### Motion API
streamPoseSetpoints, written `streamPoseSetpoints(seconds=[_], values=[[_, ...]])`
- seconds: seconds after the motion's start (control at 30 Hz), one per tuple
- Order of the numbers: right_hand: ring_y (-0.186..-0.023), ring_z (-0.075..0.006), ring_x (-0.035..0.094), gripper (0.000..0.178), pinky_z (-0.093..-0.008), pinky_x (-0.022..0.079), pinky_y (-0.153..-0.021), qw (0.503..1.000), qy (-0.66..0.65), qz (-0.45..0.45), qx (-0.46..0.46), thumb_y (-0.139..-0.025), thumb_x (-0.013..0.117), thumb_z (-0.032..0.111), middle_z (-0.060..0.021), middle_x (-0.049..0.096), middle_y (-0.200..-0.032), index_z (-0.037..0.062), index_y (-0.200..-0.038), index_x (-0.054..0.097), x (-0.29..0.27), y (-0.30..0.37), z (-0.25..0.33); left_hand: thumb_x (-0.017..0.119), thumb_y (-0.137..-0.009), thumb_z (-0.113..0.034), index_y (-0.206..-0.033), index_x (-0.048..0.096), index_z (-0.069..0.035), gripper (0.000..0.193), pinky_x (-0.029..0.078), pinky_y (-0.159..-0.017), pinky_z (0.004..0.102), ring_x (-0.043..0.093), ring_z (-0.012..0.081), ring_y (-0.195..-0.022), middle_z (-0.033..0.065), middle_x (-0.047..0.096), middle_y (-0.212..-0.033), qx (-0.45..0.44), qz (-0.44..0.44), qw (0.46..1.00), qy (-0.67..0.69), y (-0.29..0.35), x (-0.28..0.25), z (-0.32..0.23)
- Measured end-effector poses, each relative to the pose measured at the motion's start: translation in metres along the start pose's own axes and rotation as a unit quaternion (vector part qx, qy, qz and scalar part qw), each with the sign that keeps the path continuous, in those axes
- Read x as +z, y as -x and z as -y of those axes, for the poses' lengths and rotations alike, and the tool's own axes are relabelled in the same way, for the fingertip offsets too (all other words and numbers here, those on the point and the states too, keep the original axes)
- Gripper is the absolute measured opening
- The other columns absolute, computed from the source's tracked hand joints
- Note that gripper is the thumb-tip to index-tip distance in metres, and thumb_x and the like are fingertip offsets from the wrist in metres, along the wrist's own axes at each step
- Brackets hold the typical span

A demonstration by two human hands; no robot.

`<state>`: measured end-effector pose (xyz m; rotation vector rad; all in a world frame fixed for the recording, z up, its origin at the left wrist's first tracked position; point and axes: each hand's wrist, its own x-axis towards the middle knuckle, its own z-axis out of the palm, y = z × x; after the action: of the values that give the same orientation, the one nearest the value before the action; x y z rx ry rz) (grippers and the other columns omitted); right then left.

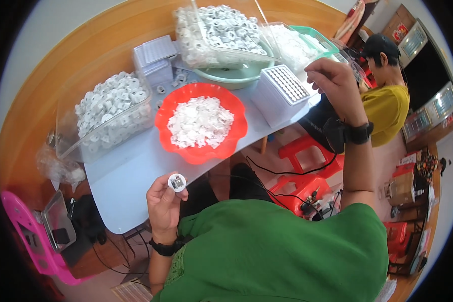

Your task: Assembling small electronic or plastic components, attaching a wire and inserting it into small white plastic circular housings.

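White plastic, round and cap-shaped with a small metal insert at its centre, the small part [177,182] sits pinched at the fingertips of the left hand [163,201], held up just off the near edge of the pale blue counter [131,176]. The right hand [332,80] is raised above the white rectangular block studded with a grid of small pins [282,90], fingers curled close together as if nipping something tiny; whether anything lies between them I cannot tell. A red scalloped plastic bowl of white flat pieces [201,123] stands between the two hands, and a clear plastic tub heaped with white rings [108,113] lies to its left. To do this well, I judge the cap should stay face-up and steady in the left hand's pinch, so the right can bring its piece down squarely onto the centre.
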<state>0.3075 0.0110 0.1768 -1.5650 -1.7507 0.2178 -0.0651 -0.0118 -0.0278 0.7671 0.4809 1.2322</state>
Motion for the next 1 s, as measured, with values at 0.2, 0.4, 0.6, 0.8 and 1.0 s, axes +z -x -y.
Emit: streamPoseSetpoints(seconds=[0.2, 0.4, 0.6, 0.8, 1.0], values=[[-0.068, -0.0193, 0.059, 0.004, -0.0286, 0.048, -0.073, 0.978, 0.205, 0.042, -0.028, -0.08, 0.06, 0.001, -0.0111, 0.063, -0.072, -0.003, -0.08, 0.062, -0.005, 0.014, -0.093, 0.062, -0.09, -0.017, -0.115, 0.056, 0.004, 0.034, 0.05, -0.064, 0.0275, 0.061, 0.0171, -0.074, 0.0185, 0.065, -0.1, -0.032, 0.051, 0.998, -0.01, -0.025, 0.034, 0.005], [-0.07, -0.0281, 0.061, 0.006, -0.0324, 0.049, -0.068, 0.993, 0.112, 0.034, -0.013, -0.077, 0.061, 0.002, -0.0148, 0.063, -0.076, -0.0011, -0.08, 0.064, 0.015, 0.023, -0.118, 0.059, -0.092, -0.017, -0.117, 0.055, 0.001, 0.032, 0.049, -0.063, 0.0272, 0.06, 0.0172, -0.075, 0.0191, 0.062, -0.103, -0.06, 0.072, 0.995, -0.021, -0.036, 0.053, 0.012], [-0.072, -0.033, 0.062, 0.007, -0.0378, 0.049, -0.067, 0.997, 0.077, 0.017, -0.024, -0.073, 0.063, 0.006, -0.0154, 0.064, -0.078, 0.0012, -0.077, 0.066, 0.028, 0.025, -0.113, 0.059, -0.092, -0.016, -0.116, 0.055, 0.003, 0.032, 0.049, -0.065, 0.028, 0.06, 0.0172, -0.076, 0.0179, 0.064, -0.1, -0.074, 0.068, 0.995, -0.022, -0.042, 0.067, 0.015], [-0.069, -0.0267, 0.061, 0.008, -0.0321, 0.048, -0.066, 0.992, 0.117, 0.04, -0.032, -0.076, 0.064, 0.003, -0.0149, 0.062, -0.078, -0.0025, -0.082, 0.065, 0.035, 0.023, -0.11, 0.059, -0.091, -0.014, -0.115, 0.055, 0.005, 0.031, 0.049, -0.066, 0.0282, 0.061, 0.0173, -0.075, 0.0127, 0.064, -0.09, -0.081, 0.067, 0.994, -0.011, -0.044, 0.071, 0.017], [-0.069, -0.0323, 0.062, 0.01, -0.0376, 0.049, -0.065, 0.993, 0.11, 0.032, -0.032, -0.071, 0.066, 0.009, -0.0162, 0.063, -0.072, 0.0004, -0.077, 0.066, 0.039, 0.017, -0.11, 0.057, -0.092, -0.014, -0.117, 0.054, 0.004, 0.031, 0.048, -0.065, 0.0281, 0.06, 0.0176, -0.076, 0.0139, 0.063, -0.096, -0.076, 0.075, 0.994, -0.018, -0.045, 0.069, 0.02]])
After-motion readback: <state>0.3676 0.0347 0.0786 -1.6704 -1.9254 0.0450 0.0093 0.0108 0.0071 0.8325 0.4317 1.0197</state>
